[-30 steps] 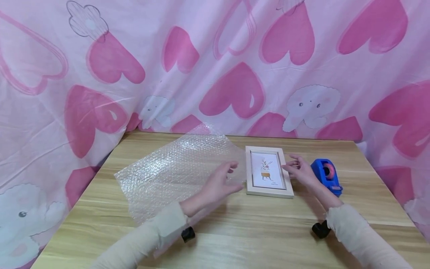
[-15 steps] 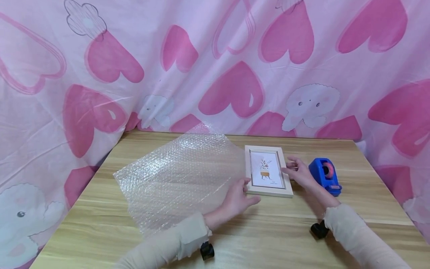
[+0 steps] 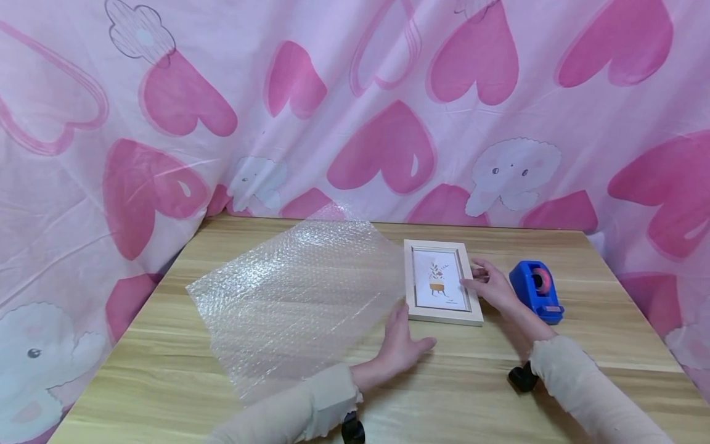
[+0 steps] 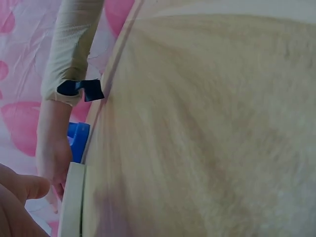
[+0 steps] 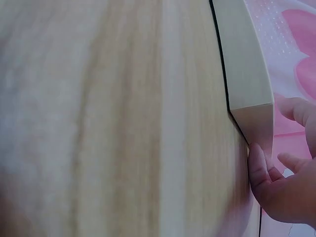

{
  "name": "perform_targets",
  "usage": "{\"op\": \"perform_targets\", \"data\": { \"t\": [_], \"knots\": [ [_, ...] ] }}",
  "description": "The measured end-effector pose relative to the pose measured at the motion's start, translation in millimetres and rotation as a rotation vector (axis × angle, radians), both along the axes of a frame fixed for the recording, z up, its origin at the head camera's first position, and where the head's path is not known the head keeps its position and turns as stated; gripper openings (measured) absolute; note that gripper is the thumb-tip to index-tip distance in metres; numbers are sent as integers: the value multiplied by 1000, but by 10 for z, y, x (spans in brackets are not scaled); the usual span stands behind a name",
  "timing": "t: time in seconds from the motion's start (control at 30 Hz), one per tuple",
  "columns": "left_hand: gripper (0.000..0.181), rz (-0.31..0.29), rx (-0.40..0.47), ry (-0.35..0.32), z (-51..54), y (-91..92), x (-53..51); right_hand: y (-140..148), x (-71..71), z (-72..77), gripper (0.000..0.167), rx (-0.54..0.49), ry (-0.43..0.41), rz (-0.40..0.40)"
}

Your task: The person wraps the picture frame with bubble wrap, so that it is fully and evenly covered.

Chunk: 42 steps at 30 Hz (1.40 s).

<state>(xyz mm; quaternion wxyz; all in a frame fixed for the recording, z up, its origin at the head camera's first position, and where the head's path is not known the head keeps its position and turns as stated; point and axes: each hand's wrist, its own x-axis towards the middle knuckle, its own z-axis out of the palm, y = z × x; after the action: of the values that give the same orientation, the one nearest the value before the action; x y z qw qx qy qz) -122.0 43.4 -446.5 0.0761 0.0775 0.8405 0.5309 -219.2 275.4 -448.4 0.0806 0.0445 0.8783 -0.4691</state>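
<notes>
Head view: from where I stood, the picture frame (image 3: 440, 285) lay face up on the bench (image 3: 444, 394), between the bubble wrap (image 3: 288, 290) on one side and the tape dispenser (image 3: 535, 295) on the other. The right hand (image 3: 493, 290) was curled about the frame's right border, thumb over the face, fingers at the outer side. The left hand (image 3: 400, 345) was spread, thumb well away from the fingers, its fingertips at the near left corner; contact there could not be confirmed. The step in hand, as I judged it, was securing a two-handed hold. Correct placement called for the hands to oppose each other, the left one set further along its side. The bubble wrap reached the frame's left edge; whether any lay underneath could not be told, so care was due not to snag it.

Left wrist view: the left thumb stood free beside the frame's pale edge; most of the fingers were out of sight. Best practice was to seat the fingers first, then lower the thumb onto the border, clear of the printed picture.

Right wrist view: a fingertip met the frame's side low, just past the near right corner. Its pressure could not be judged. Light, even force was advisable; a hard push risked pivoting the frame.
</notes>
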Motion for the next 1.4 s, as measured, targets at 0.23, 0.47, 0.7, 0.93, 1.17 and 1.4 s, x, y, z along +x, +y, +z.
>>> {"op": "perform_targets", "data": {
  "t": [0.23, 0.47, 0.7, 0.93, 1.17, 1.4],
  "knots": [
    [60, 113, 12, 49, -77, 111, -165, 9, -42, -27, 72, 23, 12, -38],
    [58, 199, -3, 20, -97, 173, -240, -35, -51, -45, 66, 15, 7, -82],
    [54, 231, -77, 26, -113, 207, -252, -129, -64, -35, 62, 27, -49, -130],
    [57, 215, -69, 21, -115, 211, -277, -184, -60, -47, 58, -5, -82, -238],
    [64, 171, -42, 71, -122, 196, -256, -188, 6, -15, 56, -28, -70, -267],
    [66, 128, -52, 89, -148, 211, -224, -134, 99, 6, 58, -81, -64, -257]
  ]
}}
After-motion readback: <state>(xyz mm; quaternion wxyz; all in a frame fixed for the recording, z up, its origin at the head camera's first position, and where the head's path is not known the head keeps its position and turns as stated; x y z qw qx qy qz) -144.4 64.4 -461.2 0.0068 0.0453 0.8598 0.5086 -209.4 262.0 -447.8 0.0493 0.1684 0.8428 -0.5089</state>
